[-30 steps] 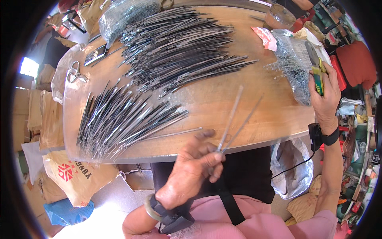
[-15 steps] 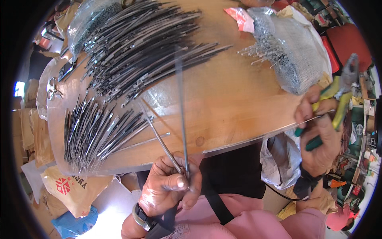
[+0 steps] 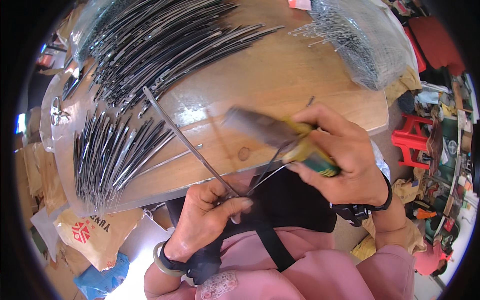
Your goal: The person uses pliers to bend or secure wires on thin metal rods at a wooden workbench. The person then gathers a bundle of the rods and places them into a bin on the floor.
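Note:
My left hand [image 3: 212,210] is closed in a pinch, thumb against fingers, on the lower end of a long thin metal rod [image 3: 190,146] that slants up and left over the table. A darker thin rod [image 3: 267,167] rises to the right from the same pinch. In my right hand [image 3: 345,155] are pliers with yellow and green handles [image 3: 316,162], their jaws blurred and pointing up left. A thin bright wire [image 3: 270,179] stretches from the right fingertips down to the left pinch. Where the rods and wire meet is partly hidden by my left fingers.
A large heap of dark thin rods [image 3: 160,50] lies at the far left of the wooden table [image 3: 310,125]. Nearer is a smaller fanned bundle [image 3: 112,155], with scissors [image 3: 58,111] beside it. Clear plastic holding thin wires [image 3: 362,45] lies far right. A red stool [image 3: 412,137] stands beyond.
My right hand has swung left from the table's right edge to near my left hand, bringing the pliers and wire. The rods in my left hand now spread wider apart.

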`<state>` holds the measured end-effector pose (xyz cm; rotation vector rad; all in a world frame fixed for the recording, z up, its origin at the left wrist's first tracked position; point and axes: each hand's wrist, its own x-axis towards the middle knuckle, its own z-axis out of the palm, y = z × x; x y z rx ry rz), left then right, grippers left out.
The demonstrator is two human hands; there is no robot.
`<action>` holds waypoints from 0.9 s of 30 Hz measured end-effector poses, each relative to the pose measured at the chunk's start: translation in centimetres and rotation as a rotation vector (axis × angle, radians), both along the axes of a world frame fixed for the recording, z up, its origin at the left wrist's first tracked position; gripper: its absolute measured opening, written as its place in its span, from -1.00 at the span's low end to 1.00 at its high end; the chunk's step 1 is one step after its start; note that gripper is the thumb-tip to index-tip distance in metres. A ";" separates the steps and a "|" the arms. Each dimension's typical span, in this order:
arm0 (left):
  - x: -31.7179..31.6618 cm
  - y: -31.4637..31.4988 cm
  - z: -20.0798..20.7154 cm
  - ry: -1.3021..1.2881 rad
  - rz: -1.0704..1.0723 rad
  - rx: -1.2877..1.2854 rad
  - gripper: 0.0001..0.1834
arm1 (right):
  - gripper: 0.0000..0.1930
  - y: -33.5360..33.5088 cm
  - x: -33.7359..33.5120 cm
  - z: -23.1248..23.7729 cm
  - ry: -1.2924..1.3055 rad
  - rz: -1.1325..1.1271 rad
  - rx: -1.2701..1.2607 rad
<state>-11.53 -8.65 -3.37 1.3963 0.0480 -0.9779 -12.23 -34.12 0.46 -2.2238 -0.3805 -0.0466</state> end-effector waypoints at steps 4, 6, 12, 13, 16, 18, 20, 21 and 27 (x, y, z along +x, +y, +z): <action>-0.2 0.6 0.8 0.093 -0.046 0.041 -0.93 | -0.72 0.3 0.9 0.4 -0.095 0.150 -0.227; -0.4 0.7 0.8 0.098 -0.047 0.049 -0.94 | -0.70 0.5 1.2 0.1 -0.112 0.183 -0.272; -0.7 1.2 0.7 -0.010 -0.062 0.133 -0.93 | -0.69 0.7 1.0 -1.6 -0.101 0.216 -0.294; -1.0 1.0 1.0 -0.020 -0.013 0.125 -0.90 | -0.69 0.8 0.9 -1.8 -0.109 0.218 -0.297; -1.2 1.5 1.6 0.096 0.126 0.004 -0.82 | -0.78 1.0 1.1 -1.7 -0.123 0.217 -0.266; 0.1 3.2 1.1 0.010 -0.037 -0.084 -0.74 | -0.77 0.9 1.1 -1.5 -0.128 0.228 -0.251; 1.8 3.4 1.3 -0.216 -0.193 -0.113 -0.73 | -0.63 0.8 1.2 -1.3 -0.134 0.256 -0.256; 2.6 3.3 1.7 -0.331 -0.269 -0.125 -0.73 | -0.63 0.8 1.2 -1.1 -0.130 0.258 -0.247; 3.2 1.2 1.4 0.163 -0.163 -0.106 -0.76 | -0.64 1.6 0.5 -1.0 -0.146 0.264 -0.228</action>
